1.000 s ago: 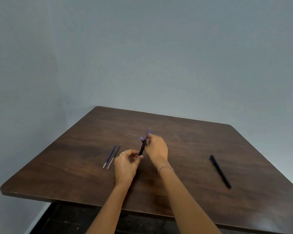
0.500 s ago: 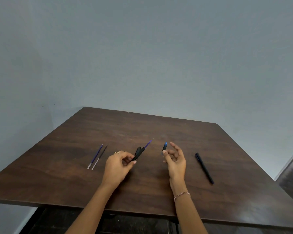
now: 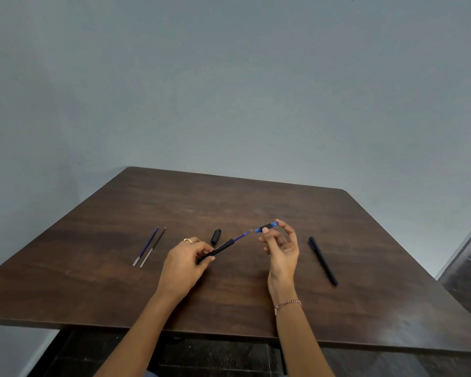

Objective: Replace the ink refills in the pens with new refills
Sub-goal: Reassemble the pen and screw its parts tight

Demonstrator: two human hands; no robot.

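Head view: both hands busy over the dark wooden table [image 3: 229,303].
Near the left edge, two thin refills [image 3: 147,247]; left hand [image 3: 182,265] grips a slim black pen barrel [image 3: 218,250], blue refill [image 3: 242,236] poking out, short black cap [image 3: 216,236] just beyond; right hand [image 3: 282,250] pinches a blue-and-black tip piece [image 3: 267,227]; a whole black pen [image 3: 322,260] near the right edge.

The left hand [image 3: 184,263] grips a black pen barrel [image 3: 217,250] with its blue refill [image 3: 242,236] sticking out; the right hand [image 3: 282,247] pinches the blue tip piece [image 3: 267,227] above the table [image 3: 120,289].
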